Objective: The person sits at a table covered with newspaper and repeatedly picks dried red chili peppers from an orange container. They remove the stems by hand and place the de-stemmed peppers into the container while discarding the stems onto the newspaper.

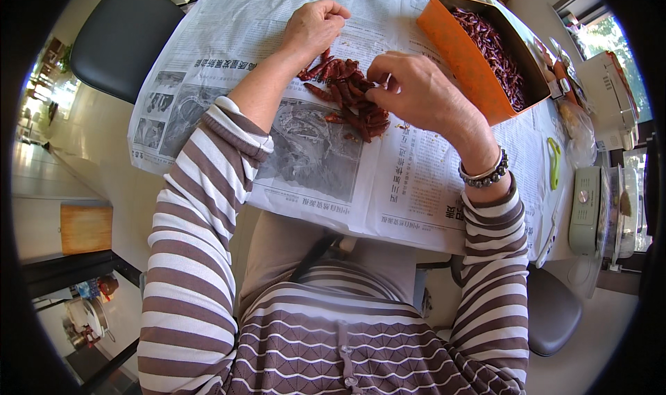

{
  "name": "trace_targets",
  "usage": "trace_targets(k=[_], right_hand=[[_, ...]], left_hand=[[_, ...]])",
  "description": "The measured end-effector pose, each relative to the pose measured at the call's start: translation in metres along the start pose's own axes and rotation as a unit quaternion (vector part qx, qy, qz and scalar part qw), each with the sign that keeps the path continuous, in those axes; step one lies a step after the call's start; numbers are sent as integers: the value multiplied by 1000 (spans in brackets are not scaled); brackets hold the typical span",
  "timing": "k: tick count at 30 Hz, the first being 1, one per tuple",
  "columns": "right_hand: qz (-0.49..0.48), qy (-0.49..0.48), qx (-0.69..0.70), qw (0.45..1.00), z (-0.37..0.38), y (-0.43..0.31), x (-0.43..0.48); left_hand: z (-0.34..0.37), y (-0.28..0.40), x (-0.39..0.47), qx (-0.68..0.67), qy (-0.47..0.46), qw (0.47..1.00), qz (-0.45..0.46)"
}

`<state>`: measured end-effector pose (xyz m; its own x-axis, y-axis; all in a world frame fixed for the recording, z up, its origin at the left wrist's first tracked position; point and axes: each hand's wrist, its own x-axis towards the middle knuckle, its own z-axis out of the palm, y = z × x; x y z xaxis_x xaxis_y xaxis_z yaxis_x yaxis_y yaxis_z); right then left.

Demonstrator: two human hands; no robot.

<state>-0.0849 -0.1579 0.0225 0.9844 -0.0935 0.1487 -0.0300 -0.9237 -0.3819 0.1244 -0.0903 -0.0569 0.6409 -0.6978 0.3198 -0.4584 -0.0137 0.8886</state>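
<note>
A loose pile of dried red chilies point(351, 93) lies on newspaper sheets point(416, 187) spread over the table. Just beyond the pile's upper left side is my left hand point(316, 24), its fingers curled; whether they hold anything cannot be seen. My right hand point(416, 88) reaches into the right side of the pile, thumb and forefinger close to a chili; the contact is partly hidden. Behind my right hand stands an orange box point(468, 62), holding many thin dark-red dried chilies point(489, 51). Small yellowish seeds and bits are scattered on the paper around the pile.
At the table's right side lie a green-handled peeler or similar tool point(554, 163), a white-handled utensil point(546, 249) and a plastic bag point(575, 129). A pale green appliance point(585, 210) stands beyond them. Dark chairs are at the upper left point(122, 41) and lower right point(551, 312).
</note>
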Motion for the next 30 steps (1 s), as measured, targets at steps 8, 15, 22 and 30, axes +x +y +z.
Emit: trace_targets(k=[8, 15, 22, 30], right_hand=[[-30, -8, -39, 999, 14, -3, 0], [2, -6, 1, 1000, 1, 10, 0], [63, -8, 28, 998, -10, 23, -3], [143, -22, 214, 966, -16, 31, 0]], left_hand=[[-1, 1, 0, 10, 1, 1000, 1], [-1, 1, -1, 20, -1, 1000, 9], [-1, 1, -1, 27, 0, 1000, 3], [-1, 0, 0, 22, 2, 1000, 2]])
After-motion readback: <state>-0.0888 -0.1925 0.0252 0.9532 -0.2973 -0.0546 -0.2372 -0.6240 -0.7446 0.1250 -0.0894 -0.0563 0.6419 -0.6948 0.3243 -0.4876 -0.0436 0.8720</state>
